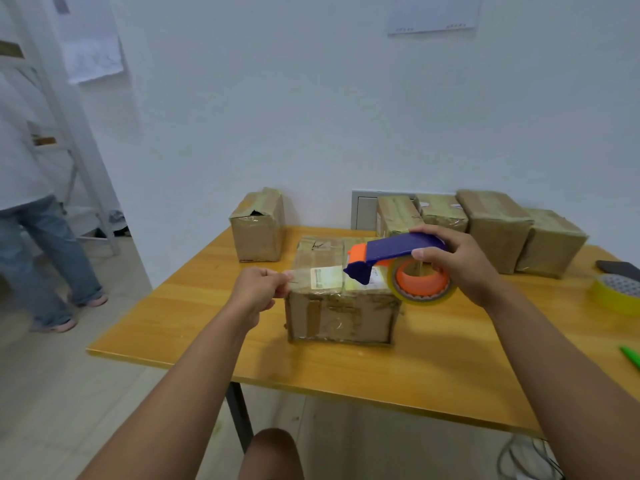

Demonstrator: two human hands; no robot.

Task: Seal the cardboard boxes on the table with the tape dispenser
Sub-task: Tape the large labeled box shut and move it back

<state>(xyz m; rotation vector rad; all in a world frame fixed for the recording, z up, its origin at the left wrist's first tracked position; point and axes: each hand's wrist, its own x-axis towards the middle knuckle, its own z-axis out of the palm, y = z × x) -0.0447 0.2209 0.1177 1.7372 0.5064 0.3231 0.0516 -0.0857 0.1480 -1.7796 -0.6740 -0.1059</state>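
Head view: clear tape barely visible, pinched by left hand over the box; right hand grips dispenser.

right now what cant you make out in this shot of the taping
- Head view: the print on the label atop the near box is too small to read.
- The spare yellow tape roll and green object are cut off by the right edge.
- The tape dispenser blade is hidden under its blue body.
- The right hand covers the handle's rear.
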